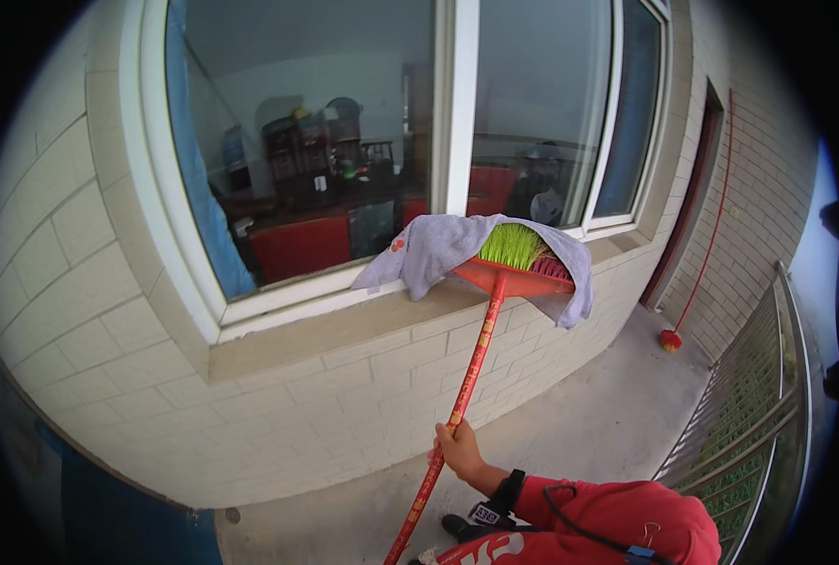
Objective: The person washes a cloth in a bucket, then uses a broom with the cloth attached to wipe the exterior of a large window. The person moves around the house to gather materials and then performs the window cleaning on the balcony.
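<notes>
My right hand (459, 452) grips the red printed handle (477, 360) of a broom, its fingers wrapped around the shaft. The handle rises at a slant to an orange-red broom head (515, 277) with lime-green bristles (510, 246) and some dark red ones. A lilac-grey cloth (430, 251) is draped over the bristles and hangs down at both sides; it bears small orange spots. Broom head and cloth are at the lower window frame (306, 295), in front of the tiled sill (334, 337); whether they touch the glass I cannot tell. My left hand is out of view.
Furniture shows through the sliding window's glass (306, 85), with a blue curtain (204, 176) at its left. A second red broom (671, 340) leans against the brick-patterned wall beyond a doorway (684, 205). A metal railing (751, 424) edges the concrete floor (575, 417) on the right.
</notes>
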